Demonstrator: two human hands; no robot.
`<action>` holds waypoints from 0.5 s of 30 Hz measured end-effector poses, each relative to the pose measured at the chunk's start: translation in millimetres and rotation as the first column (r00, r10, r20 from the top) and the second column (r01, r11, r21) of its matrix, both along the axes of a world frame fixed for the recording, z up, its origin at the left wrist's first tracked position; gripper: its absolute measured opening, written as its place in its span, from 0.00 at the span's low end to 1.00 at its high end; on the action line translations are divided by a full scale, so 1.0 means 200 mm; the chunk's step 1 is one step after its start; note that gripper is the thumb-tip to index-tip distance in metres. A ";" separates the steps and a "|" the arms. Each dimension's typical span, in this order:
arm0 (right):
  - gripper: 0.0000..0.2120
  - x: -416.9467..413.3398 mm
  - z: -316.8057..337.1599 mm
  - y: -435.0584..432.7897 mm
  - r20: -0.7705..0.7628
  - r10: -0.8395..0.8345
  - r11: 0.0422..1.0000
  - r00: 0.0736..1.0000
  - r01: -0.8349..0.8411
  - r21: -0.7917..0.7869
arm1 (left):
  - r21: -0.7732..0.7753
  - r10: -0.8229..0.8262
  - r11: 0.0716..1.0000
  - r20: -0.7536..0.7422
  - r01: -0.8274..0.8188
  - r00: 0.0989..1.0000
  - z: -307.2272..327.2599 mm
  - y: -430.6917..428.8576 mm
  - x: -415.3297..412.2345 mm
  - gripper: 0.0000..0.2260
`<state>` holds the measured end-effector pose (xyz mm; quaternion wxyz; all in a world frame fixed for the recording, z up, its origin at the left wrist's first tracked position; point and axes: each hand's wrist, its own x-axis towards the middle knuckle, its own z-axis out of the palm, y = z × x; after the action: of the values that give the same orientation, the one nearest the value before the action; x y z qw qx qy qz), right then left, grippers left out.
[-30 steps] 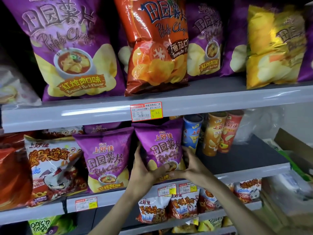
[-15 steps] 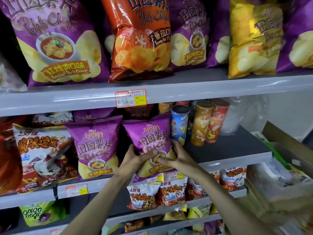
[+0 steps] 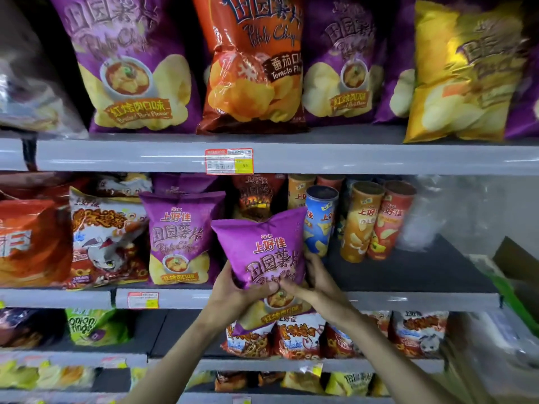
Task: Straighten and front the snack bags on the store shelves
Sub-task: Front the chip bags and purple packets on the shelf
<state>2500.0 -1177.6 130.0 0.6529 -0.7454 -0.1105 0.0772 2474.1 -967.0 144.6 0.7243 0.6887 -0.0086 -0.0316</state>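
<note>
A small purple chip bag (image 3: pixel 262 252) is lifted off the middle shelf (image 3: pixel 408 300) and tilted, its bottom hanging below the shelf edge. My left hand (image 3: pixel 233 293) grips its lower left side. Its lower right side is held by my right hand (image 3: pixel 315 284), thumbs meeting on the front. A second, matching purple bag (image 3: pixel 180 237) stands upright on the shelf just to the left. A dark red bag (image 3: pixel 256 196) shows behind the gap.
Blue (image 3: pixel 319 223), orange (image 3: pixel 360 223) and red (image 3: pixel 388 220) chip cans stand right of the held bag. Large purple, orange and yellow bags fill the top shelf (image 3: pixel 350 158). Red-and-white snack bags (image 3: pixel 105 237) stand at left. Bare shelf lies at right, beside a cardboard box (image 3: pixel 516 260).
Both hands pulled the small purple bag forward and down off the shelf, tilting it. The dark red bag behind it came into view. The camera moved closer.
</note>
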 end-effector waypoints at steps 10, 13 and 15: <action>0.39 -0.12 0.24 -0.10 0.217 0.061 0.998 0.974 -0.055 -0.035 | 0.133 0.018 0.990 0.169 -0.041 0.985 0.23 -0.01 -0.14 0.29; 0.41 -0.18 0.35 -0.14 0.292 0.070 0.997 0.954 -0.062 -0.039 | 0.183 0.002 0.982 0.251 -0.050 0.968 0.33 -0.04 -0.18 0.29; 0.41 -0.24 0.41 -0.17 0.332 0.047 0.999 0.942 -0.038 -0.031 | 0.206 -0.027 0.978 0.286 -0.034 0.958 0.41 -0.07 -0.21 0.29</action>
<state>2452.7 -1210.9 211.9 0.6140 -0.7530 -0.2342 -0.0342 2432.3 -980.1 225.8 0.6393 0.7580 -0.1091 0.0694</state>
